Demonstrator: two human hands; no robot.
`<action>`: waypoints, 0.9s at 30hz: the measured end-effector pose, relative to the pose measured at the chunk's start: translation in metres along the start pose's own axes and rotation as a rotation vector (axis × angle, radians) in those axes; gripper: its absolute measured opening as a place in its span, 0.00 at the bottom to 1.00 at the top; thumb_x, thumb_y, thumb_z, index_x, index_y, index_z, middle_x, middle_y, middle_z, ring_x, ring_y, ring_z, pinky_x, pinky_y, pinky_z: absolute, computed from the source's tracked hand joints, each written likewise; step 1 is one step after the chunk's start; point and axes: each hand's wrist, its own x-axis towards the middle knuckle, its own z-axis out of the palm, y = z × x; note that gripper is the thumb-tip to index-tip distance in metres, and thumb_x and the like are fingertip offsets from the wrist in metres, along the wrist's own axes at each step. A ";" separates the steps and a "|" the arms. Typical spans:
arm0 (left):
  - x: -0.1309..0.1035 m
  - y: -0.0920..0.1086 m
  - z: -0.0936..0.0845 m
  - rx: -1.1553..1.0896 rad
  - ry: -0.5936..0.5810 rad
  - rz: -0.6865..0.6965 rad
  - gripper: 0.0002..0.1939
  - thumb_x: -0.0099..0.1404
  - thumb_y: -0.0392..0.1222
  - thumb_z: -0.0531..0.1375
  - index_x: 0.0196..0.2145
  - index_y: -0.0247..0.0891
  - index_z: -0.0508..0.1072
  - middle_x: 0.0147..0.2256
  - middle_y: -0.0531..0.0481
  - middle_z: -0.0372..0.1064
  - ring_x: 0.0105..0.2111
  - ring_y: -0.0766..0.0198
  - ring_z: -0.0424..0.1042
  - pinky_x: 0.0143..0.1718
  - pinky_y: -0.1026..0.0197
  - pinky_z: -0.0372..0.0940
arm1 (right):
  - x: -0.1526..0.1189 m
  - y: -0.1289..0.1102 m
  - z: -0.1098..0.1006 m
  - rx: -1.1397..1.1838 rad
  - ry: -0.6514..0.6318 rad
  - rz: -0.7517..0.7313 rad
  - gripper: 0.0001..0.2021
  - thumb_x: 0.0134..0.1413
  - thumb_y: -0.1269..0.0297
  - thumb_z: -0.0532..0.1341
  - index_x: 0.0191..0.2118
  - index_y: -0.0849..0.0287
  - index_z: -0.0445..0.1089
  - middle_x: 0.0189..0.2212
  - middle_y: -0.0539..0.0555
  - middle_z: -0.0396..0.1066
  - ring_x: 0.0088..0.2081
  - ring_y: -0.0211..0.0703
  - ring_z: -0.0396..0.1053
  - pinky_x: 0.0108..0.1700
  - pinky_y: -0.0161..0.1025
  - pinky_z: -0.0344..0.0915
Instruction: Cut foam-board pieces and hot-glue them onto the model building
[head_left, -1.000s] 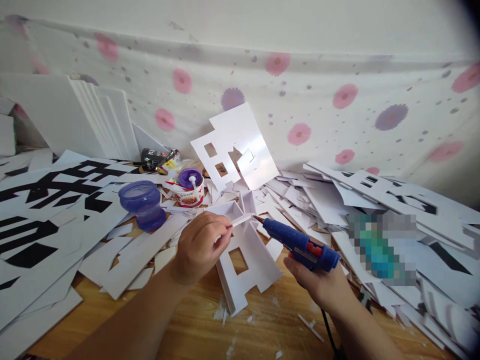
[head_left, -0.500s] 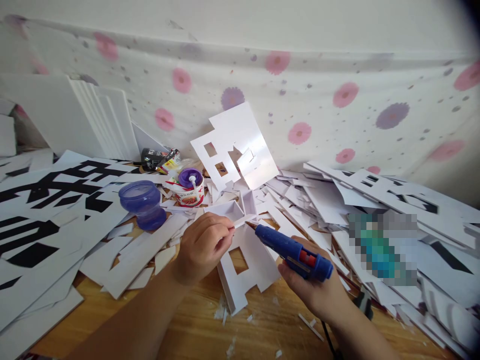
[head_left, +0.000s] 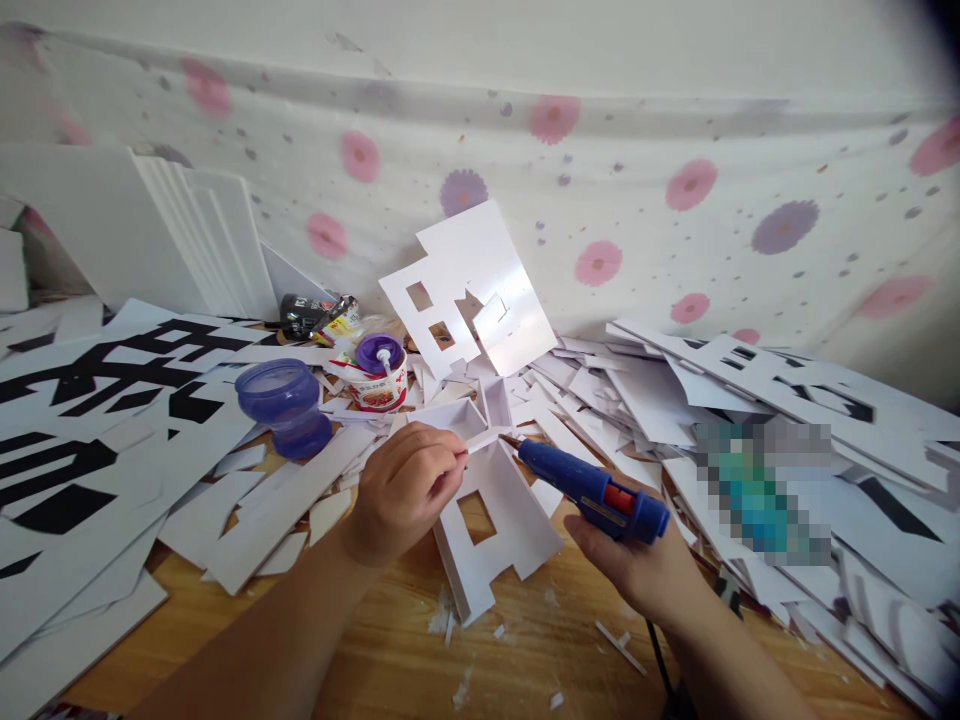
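Observation:
My left hand (head_left: 412, 480) pinches a narrow white foam board strip (head_left: 486, 438) by its near end, over the upper part of a white foam board character (head_left: 517, 510). That piece lies on the table, has raised side walls and a square cut-out. My right hand (head_left: 637, 560) is wrapped round a blue hot glue gun (head_left: 592, 488), its cord trailing down behind the wrist. The gun's nozzle points left at the strip's far end; whether it touches cannot be told. My left fingertips hide the strip's near end.
Behind stands a cut-out white panel (head_left: 487, 290). Left are a purple plastic jar (head_left: 283, 405), a paper tub (head_left: 379, 385) and a black-and-white sheet (head_left: 112, 400). Board offcuts (head_left: 637, 400) pile up on the right. Small scraps dot the wooden table (head_left: 405, 640).
The glue gun's nozzle has shifted slightly right and up along the strip, toward its far end. My left hand keeps its pinch in nearly the same place.

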 end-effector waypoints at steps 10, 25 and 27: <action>-0.001 -0.001 -0.001 0.000 -0.001 -0.037 0.13 0.57 0.25 0.62 0.33 0.39 0.65 0.31 0.49 0.74 0.32 0.64 0.74 0.36 0.60 0.72 | 0.005 0.001 -0.006 0.088 0.078 0.067 0.03 0.46 0.65 0.64 0.27 0.55 0.69 0.18 0.46 0.61 0.19 0.38 0.57 0.20 0.37 0.57; -0.010 -0.021 0.014 -0.657 0.185 -0.830 0.09 0.55 0.33 0.66 0.32 0.38 0.69 0.29 0.54 0.73 0.28 0.70 0.72 0.29 0.69 0.70 | -0.018 -0.005 -0.018 0.699 0.211 0.377 0.12 0.40 0.56 0.66 0.29 0.59 0.71 0.24 0.49 0.68 0.21 0.34 0.63 0.30 0.39 0.68; -0.011 -0.025 0.016 -0.654 0.151 -0.871 0.10 0.52 0.33 0.69 0.30 0.37 0.71 0.28 0.55 0.74 0.26 0.71 0.72 0.25 0.71 0.67 | -0.038 -0.009 -0.031 0.658 0.256 0.410 0.14 0.38 0.54 0.66 0.28 0.59 0.70 0.23 0.49 0.68 0.19 0.34 0.62 0.28 0.39 0.68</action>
